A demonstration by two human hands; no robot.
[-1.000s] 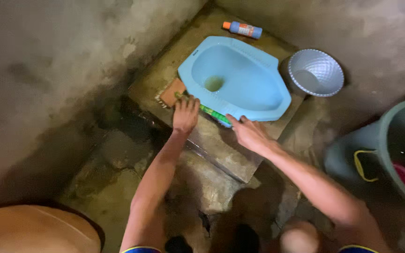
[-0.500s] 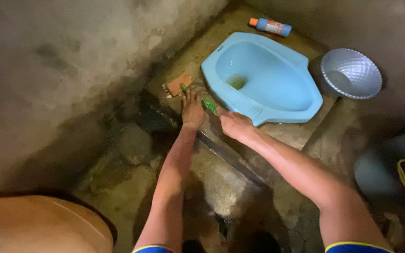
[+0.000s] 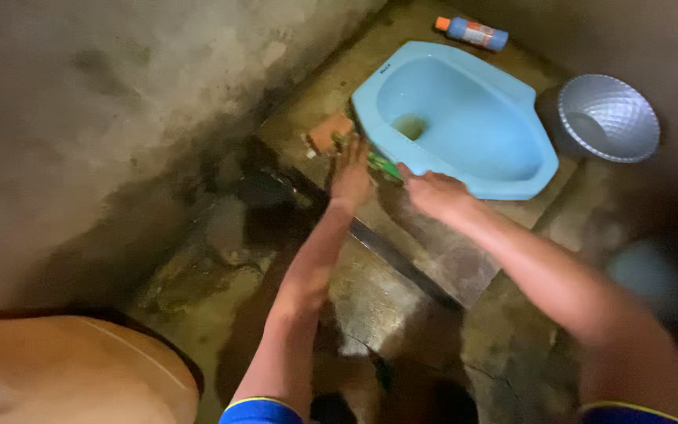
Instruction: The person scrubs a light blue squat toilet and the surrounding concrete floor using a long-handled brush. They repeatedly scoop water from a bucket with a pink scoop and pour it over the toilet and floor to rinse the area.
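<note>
Both hands meet on a green brush (image 3: 382,165) lying on the concrete step at the blue squat pan's (image 3: 464,126) seven o'clock rim. The left hand (image 3: 351,174) presses it with fingers together; the right hand (image 3: 431,192) curls around its handle. An orange block (image 3: 329,132) sits at the left hand's eleven o'clock.

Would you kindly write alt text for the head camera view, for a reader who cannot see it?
A person's left hand and right hand press a green brush against the concrete slab beside a light blue squat toilet pan. A blue bottle lies behind the pan, and a silver-grey basin sits to its right.
</note>
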